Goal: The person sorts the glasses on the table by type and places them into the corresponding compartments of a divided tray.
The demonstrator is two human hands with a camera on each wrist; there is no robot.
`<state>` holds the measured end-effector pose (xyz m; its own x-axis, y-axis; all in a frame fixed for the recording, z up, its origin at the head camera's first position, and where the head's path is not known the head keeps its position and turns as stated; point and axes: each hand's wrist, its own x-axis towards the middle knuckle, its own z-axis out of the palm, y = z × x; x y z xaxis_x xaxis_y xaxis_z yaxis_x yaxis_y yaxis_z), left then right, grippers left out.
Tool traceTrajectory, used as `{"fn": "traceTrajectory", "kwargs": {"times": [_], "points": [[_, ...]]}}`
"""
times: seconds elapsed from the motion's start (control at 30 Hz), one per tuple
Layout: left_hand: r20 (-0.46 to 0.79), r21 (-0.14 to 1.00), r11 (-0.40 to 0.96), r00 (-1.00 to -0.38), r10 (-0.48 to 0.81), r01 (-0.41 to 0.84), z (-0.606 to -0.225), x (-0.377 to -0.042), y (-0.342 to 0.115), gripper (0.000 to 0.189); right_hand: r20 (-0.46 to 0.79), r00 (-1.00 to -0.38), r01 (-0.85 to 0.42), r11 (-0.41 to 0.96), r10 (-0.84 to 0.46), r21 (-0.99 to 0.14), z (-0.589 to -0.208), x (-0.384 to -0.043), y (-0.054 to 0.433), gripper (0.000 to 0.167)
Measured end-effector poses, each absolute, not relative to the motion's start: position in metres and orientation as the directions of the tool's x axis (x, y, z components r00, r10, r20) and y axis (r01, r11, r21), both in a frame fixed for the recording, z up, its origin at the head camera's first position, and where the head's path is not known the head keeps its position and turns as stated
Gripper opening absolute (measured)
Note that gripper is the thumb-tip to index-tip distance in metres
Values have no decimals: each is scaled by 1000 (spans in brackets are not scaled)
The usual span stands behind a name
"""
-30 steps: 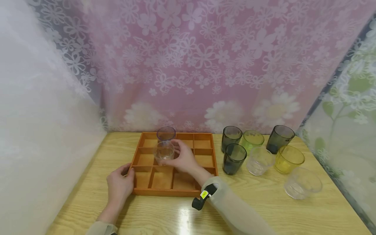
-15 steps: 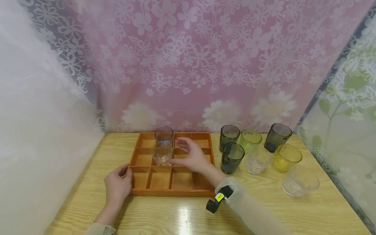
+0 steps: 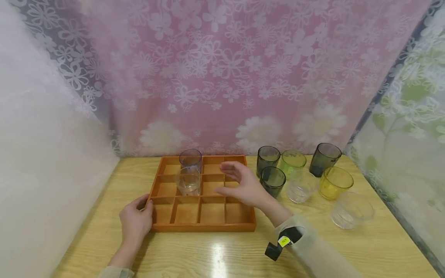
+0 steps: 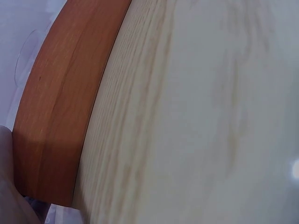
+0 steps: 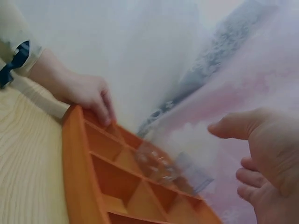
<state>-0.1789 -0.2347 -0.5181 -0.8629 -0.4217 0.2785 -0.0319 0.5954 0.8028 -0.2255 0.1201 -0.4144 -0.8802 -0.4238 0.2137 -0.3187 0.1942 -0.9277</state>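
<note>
1. At the tray's left side, near corner: left hand (image 3: 136,217) holds the edge of the wooden tray (image 3: 203,227), thumb against the outer wall, fingers at the rim.
2. Over the tray's right part: right hand (image 3: 245,188), thumb and fingers spread apart, nothing held. Palm side faces left, toward the clear tumbler (image 3: 188,183); gap between them, no contact.
3. Hands well apart, on opposite sides of that tumbler.
4. Tray is flat on the wood-grain table (image 3: 180,256), three rows of four compartments. Clear tumbler is upright in the middle row, second from left.
5. Directly beyond it, far row, second from left: blue-tinted glass (image 3: 190,157), upright. Can't tell if the two touch.
6. Right of tray, on the table: far grey glass (image 3: 268,159), near grey glass (image 3: 272,180), green glass (image 3: 293,164) just right of the far grey one.
7. Further right: grey corner glass (image 3: 325,159) at the far side, yellow glass (image 3: 336,183) nearer, far clear glass (image 3: 301,187) left of the yellow, near clear glass (image 3: 351,211) closest.
8. Right wrist: black strap-on device (image 3: 282,244), yellow label. Pale sleeves on both arms.
9. Far side: pink floral curtain (image 3: 222,85).
</note>
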Motion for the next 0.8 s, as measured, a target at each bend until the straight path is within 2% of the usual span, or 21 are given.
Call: {"fn": "traceTrajectory", "kwargs": {"times": [0.23,0.5,0.8], "points": [[290,808,589,-863,-413,-10,-515,-178,-235,26,273,-870,-380,205,-411,-902,-391,-214,151,64],[282,813,582,-866,-413,-13,-514,-175,-234,25,285,-880,-373,180,-381,-910,-381,-206,190,65],[295,809,588,-865,-406,0,-515,-176,-236,24,304,-903,-382,246,-303,-891,-370,-194,224,56]]}}
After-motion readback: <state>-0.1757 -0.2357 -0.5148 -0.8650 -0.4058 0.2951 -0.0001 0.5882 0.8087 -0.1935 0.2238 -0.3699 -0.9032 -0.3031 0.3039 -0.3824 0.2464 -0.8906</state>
